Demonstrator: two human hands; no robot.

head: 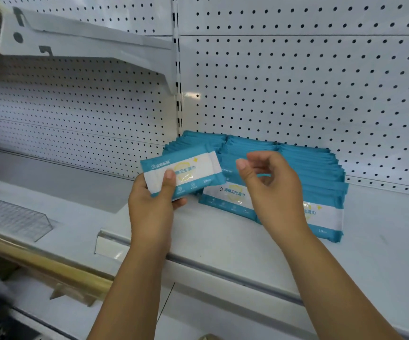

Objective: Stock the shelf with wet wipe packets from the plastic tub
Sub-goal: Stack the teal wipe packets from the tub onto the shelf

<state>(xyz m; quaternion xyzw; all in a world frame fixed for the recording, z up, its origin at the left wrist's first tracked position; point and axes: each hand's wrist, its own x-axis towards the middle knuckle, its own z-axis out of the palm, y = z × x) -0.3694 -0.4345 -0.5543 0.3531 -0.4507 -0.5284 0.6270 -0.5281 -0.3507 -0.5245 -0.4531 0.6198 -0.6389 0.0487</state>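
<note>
My left hand (153, 204) grips one blue-and-white wet wipe packet (186, 171) by its lower left part, thumb on top, holding it just above the white shelf (223, 231). To its right, rows of the same wet wipe packets (304, 173) lie overlapped on the shelf, running back to the pegboard. My right hand (272, 190) hovers over these rows with loosely curled fingers and holds nothing. The plastic tub is out of view.
A white pegboard back wall (309, 82) rises behind the packets. An upper shelf bracket (76, 45) juts out at the top left. A clear plastic divider (14, 217) lies on the left shelf section, and a price rail (223, 263) runs along the shelf's front edge.
</note>
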